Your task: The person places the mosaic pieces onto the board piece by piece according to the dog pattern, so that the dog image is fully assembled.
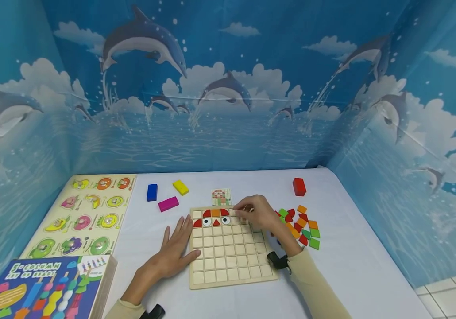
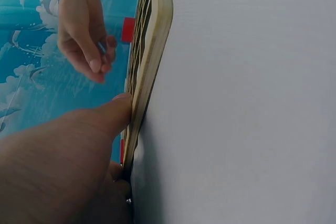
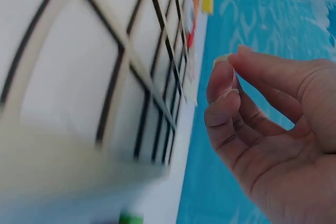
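Note:
A wooden grid board (image 1: 232, 283) lies on the white cloth, with red and orange tiles (image 1: 215, 213) and round eye tiles (image 1: 225, 220) in its two far rows. My left hand (image 1: 175, 250) rests along the board's left edge, fingers spread; its thumb (image 2: 113, 114) touches the board's side. Over the far right part of the board hovers my right hand (image 1: 257, 212). Its fingers are curled, thumb tip meeting the index finger (image 3: 220, 80), and no piece shows between them. A small picture card (image 1: 221, 196) lies just beyond the board.
Loose coloured tiles (image 1: 314, 243) are scattered right of the board. Blue (image 1: 152, 192), yellow (image 1: 180, 187), magenta (image 1: 168, 204) and red (image 1: 299, 187) blocks stand farther back. On the left are a fruit puzzle board (image 1: 62, 210) and a bead game box (image 1: 44, 288). A dolphin-print curtain (image 1: 196, 141) surrounds the table.

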The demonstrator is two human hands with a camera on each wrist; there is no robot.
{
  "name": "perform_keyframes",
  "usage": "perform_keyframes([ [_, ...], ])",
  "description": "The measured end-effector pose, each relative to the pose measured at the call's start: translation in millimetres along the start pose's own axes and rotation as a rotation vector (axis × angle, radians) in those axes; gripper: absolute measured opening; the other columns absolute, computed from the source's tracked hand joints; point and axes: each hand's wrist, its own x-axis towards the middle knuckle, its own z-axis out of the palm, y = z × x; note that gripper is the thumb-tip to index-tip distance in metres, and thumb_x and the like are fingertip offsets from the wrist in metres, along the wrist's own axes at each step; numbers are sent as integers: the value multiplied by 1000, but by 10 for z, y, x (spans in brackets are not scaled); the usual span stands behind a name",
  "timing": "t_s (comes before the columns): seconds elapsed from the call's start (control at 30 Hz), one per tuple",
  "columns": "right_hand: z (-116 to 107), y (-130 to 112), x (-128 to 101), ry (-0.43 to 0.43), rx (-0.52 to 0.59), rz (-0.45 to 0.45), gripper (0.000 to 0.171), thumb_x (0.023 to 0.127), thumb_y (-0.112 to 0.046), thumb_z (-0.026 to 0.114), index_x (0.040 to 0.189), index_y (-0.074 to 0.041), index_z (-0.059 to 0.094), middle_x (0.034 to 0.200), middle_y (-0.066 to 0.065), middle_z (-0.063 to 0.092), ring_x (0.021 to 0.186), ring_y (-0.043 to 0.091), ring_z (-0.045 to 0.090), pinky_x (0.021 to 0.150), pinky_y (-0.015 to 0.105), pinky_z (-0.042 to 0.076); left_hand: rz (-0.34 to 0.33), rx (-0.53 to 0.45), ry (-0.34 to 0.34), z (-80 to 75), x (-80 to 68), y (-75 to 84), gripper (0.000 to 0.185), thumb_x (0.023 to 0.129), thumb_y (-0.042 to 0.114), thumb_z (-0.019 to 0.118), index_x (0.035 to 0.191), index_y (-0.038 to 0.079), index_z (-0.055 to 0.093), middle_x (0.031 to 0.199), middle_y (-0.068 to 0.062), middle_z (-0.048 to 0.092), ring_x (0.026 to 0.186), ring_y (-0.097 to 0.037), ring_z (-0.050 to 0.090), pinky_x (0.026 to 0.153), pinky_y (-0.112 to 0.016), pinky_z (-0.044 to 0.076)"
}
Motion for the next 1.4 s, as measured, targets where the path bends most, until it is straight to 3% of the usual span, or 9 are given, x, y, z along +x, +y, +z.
perform_keyframes([
  [0.13, -145, 101, -109, 33, 14, 4, 16, 99, -2, 76, 111, 7, 80, 98, 14, 79, 77, 30, 75, 67, 27, 59, 19, -29, 16, -40, -31, 35, 95, 104, 41, 70, 172, 1, 17, 181, -17, 9, 168, -37, -3, 129, -65, -11],
  [0.3, -337, 321, -258, 81, 0, 72, 17, 96, -4, 81, 112, 3, 81, 97, 6, 79, 83, 20, 70, 76, 30, 61, 4, -31, 10, -60, -36, 40, 94, 104, 40, 70, 172, 1, 17, 181, -18, 8, 167, -37, -4, 129, -65, -13],
  [0.7, -760, 721, -538, 198, -146, 393, 24, 93, -8, 85, 115, 2, 81, 90, 6, 71, 87, 25, 62, 70, 21, 55, -12, -11, 2, -43, -7, 28, 94, 104, 40, 70, 172, 3, 16, 182, -15, 6, 168, -36, -5, 129, -64, -11],
  [0.87, -842, 878, -624, 190, -211, 420, 25, 93, -8, 86, 115, 2, 80, 87, 7, 68, 87, 25, 58, 68, 23, 53, -49, 11, -22, -61, -6, 46, 96, 104, 42, 69, 173, 6, 13, 182, -10, 3, 168, -32, -7, 130, -64, -11],
  [0.97, -879, 920, -668, 170, -226, 432, 24, 92, -9, 86, 113, 2, 81, 86, 7, 66, 87, 26, 57, 66, 25, 52, -31, 2, -8, -60, -16, 50, 95, 104, 41, 70, 173, 4, 15, 182, -13, 6, 168, -35, -6, 130, -64, -11],
  [1.23, -931, 966, -728, 140, -192, 487, 19, 93, -7, 85, 110, 1, 81, 86, 7, 61, 86, 26, 55, 58, 27, 51, -5, -26, -10, -58, -32, 72, 94, 104, 39, 70, 172, 1, 16, 181, -16, 7, 168, -37, -5, 129, -65, -12],
  [1.4, -937, 961, -736, 128, -177, 528, 20, 93, -6, 85, 110, 2, 78, 87, 8, 59, 87, 26, 54, 60, 27, 51, -21, -5, -27, -62, -23, 91, 96, 104, 40, 70, 172, 3, 14, 182, -14, 6, 168, -36, -5, 129, -66, -10],
])
